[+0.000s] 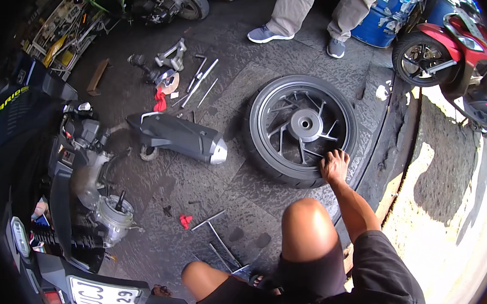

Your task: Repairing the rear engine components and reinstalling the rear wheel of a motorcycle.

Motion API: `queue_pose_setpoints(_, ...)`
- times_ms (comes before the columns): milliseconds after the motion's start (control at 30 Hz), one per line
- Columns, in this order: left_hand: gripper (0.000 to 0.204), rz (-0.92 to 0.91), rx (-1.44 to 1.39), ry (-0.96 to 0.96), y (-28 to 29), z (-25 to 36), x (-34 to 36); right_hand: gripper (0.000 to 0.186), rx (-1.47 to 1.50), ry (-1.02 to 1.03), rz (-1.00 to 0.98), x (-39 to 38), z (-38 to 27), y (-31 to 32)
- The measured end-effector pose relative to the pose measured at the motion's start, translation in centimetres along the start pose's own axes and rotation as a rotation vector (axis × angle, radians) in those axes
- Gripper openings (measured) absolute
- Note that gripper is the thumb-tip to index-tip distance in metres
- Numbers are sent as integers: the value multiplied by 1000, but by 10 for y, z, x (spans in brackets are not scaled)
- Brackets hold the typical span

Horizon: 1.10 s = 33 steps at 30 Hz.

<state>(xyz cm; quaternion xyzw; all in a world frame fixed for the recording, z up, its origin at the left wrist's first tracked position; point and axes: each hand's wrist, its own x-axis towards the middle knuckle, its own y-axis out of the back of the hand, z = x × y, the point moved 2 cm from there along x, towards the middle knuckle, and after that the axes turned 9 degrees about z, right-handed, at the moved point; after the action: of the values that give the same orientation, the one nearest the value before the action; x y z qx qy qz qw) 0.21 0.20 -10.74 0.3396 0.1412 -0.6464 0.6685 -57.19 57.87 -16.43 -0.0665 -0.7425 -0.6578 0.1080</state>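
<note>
A motorcycle wheel [302,125] with a black tyre and dark spoked rim lies flat on the floor ahead of me. My right hand [335,167] grips its near right edge, fingers curled over the tyre toward the rim. My left hand [162,291] is low at the left, next to the tail and number plate [104,303] of a dark scooter; its fingers are small and partly hidden. A dark exhaust muffler [181,135] with a silver tip lies left of the wheel. The scooter's bare rear hub [115,214] shows with no wheel on it.
A T-handle wrench [221,241] and a red piece [185,221] lie near my knees. Farther off are metal rods [200,82], a bracket [173,56] and a red rag [160,100]. Another person's shoes [270,34] stand beyond the wheel. A red scooter [445,53] is parked right.
</note>
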Motion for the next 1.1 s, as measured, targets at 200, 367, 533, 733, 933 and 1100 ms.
queue_pose_setpoints(200, 20, -4, 182, -217, -125, 17, -76, 26, 50, 51, 100, 12, 1, -4)
queue_pose_setpoints(367, 24, -125, 282, -277, -196, -21, -89, 26, 68, 85, 73, 25, 3, -2)
queue_pose_setpoints(533, 28, -449, 746, -710, -129, -84, -38, 29, 392, 85, -52, 47, 0, -30)
queue_pose_setpoints(733, 50, -541, 678, -209, -355, -28, -141, 59, 462, -222, -100, 257, 200, -90)
queue_pose_setpoints(933, 86, -758, 977, -176, -504, -99, -187, 39, 829, 213, -445, 292, 131, -125)
queue_pose_setpoints(1100, 88, -605, 620, -132, -599, -134, -222, 46, 1013, 17, -527, 328, 106, -108)
